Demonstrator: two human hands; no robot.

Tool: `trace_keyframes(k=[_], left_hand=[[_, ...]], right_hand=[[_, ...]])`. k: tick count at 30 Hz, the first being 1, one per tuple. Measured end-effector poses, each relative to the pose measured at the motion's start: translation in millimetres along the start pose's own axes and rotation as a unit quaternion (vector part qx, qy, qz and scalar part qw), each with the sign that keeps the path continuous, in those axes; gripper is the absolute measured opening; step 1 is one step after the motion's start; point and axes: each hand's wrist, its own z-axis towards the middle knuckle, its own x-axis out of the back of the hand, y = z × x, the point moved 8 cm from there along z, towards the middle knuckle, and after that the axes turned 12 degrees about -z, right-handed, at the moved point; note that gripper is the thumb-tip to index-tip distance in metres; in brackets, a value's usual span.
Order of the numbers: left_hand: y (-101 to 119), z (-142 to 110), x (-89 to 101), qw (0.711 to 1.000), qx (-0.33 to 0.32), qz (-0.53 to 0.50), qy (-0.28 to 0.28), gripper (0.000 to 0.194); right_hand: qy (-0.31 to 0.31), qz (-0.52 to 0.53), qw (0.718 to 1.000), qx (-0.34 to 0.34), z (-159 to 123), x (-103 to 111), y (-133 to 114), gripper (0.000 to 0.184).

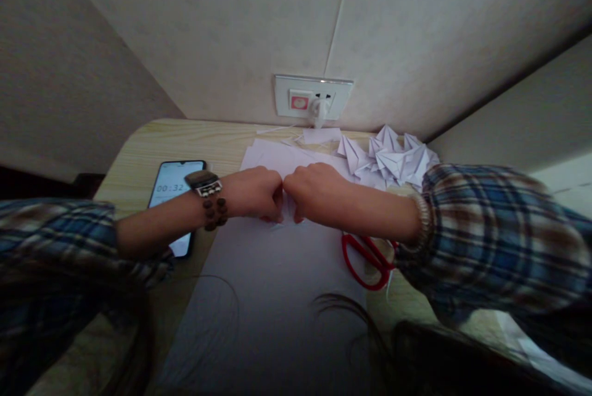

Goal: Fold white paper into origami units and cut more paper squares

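Note:
My left hand (259,193) and my right hand (311,190) meet knuckle to knuckle over white paper sheets (282,297) lying on the table. Both are closed, with fingers curled down and pinching. Between the fingertips shows a small piece of folded white paper (290,210), mostly hidden by my hands. Red-handled scissors (365,260) lie under my right forearm at the sheets' right edge; their blades are out of sight. Several folded white paper shapes (393,155) are heaped behind my right forearm.
A phone (180,168) showing a timer lies on the light wooden table (134,161), partly under my left wrist. At the back, paper scraps (321,135) lie below a wall socket (314,97) with a plug in it. A wall bounds the table's far edge. Dark hair strands hang in the foreground.

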Motion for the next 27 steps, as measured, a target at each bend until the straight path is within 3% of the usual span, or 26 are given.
trace_keyframes(k=[4, 9, 13, 18, 22, 27], left_hand=[[-2, 2, -1.1, 1.000, 0.008, -0.009, -0.009, 0.034], [-14, -5, -4.4, 0.996, -0.020, -0.083, 0.022, 0.033], [-29, -31, -13.8, 0.975, -0.077, -0.161, 0.133, 0.019], [-36, -61, -24.5, 0.913, -0.152, -0.209, 0.316, 0.021], [-23, -63, -33.1, 0.877, -0.219, -0.203, 0.377, 0.025], [-17, -66, -39.8, 0.851, -0.264, -0.193, 0.411, 0.019]], right_hand=[[0.010, 0.002, 1.000, 0.000, 0, 2, -2, 0.017], [0.059, 0.007, 0.998, -0.006, -14, -5, 4, 0.016], [0.114, 0.021, 0.993, -0.027, -49, -15, 8, 0.011], [0.207, 0.037, 0.975, -0.072, -87, -22, -7, 0.016], [0.273, 0.036, 0.959, -0.074, -94, -29, -29, 0.033], [0.316, 0.041, 0.946, -0.062, -94, -35, -44, 0.036]])
